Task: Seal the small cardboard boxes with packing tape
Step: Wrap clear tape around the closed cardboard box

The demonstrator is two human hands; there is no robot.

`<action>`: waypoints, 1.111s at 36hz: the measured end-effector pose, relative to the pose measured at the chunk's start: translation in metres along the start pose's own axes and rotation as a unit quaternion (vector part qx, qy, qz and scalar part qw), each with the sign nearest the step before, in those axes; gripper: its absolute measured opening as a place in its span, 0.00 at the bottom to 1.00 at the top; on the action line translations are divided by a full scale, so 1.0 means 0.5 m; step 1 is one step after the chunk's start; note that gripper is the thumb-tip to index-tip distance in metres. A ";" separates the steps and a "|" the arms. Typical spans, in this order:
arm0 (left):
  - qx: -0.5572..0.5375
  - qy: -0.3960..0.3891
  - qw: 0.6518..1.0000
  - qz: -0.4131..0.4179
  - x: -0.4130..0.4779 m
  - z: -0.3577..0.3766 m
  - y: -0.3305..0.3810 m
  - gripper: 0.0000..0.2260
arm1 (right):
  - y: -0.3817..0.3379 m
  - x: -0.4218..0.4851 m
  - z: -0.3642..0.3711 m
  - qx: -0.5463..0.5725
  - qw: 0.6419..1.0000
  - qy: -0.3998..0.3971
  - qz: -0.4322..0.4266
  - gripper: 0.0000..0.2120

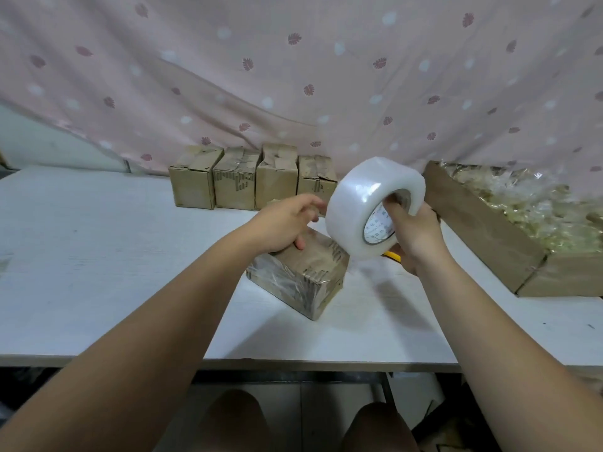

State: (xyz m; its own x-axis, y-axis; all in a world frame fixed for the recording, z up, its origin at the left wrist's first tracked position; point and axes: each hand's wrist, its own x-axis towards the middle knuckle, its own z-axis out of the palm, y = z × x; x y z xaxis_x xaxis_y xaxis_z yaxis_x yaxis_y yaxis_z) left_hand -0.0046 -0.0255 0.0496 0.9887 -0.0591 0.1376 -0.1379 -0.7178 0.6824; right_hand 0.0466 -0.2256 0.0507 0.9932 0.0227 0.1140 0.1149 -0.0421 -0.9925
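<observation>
Grip first: right hand (416, 231) curled round the rim of a tape roll (362, 207), fingers (393, 203) hooked through the cardboard core, thumb under the lower edge. Roll held up off the table, tilted, printed core facing the camera, broad translucent-white band turned up and to the left. Just below the heel of that hand, a sliver of something yellow (391, 256) on the table; too little showing to name it.

Opposite, left hand (284, 225) loose, gripping nothing, thumb down on the top face of a small cardboard box (300, 278), fingers lightly bent and reaching toward the near side of the roll. Cannot tell whether the fingertips touch it.

Box lying at an angle near the middle of the table (98, 256), under and between both hands, one corner toward the camera. Shiny clear tape wrinkled over its near-left face and corner, dark print on the brown card.

Further back, four more small boxes (236, 181) standing side by side in a row near the far edge, close against one another. To the right, a larger open cardboard tray (483, 230) filled with crinkled clear wrappers (528, 203). Behind all, a pink cloth (293, 76) with dark leaf prints and pale spots, hanging down to the table. At the bottom, below the table edge, bare knees (235, 415).
</observation>
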 end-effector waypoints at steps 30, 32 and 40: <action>0.233 -0.123 0.963 -0.056 0.043 0.049 0.054 0.08 | 0.005 0.022 -0.013 -0.015 1.000 0.012 -0.015 0.01; 0.210 -0.123 0.968 -0.059 0.045 0.047 0.051 0.09 | 0.004 0.021 -0.012 -0.018 1.000 0.011 -0.014 0.01; 0.093 -0.190 0.975 -0.061 0.047 0.026 0.077 0.05 | 0.006 0.024 -0.007 -0.019 1.000 0.008 -0.018 0.02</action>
State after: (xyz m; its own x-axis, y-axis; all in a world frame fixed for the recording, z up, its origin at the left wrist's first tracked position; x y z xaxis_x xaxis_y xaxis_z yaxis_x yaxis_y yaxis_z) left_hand 0.0139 -0.0637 0.0698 0.9524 -0.1923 -0.2365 -0.0397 -0.8475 0.5294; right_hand 0.0587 -0.2289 0.0491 0.9885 0.0083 0.1510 0.1512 -0.0799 -0.9853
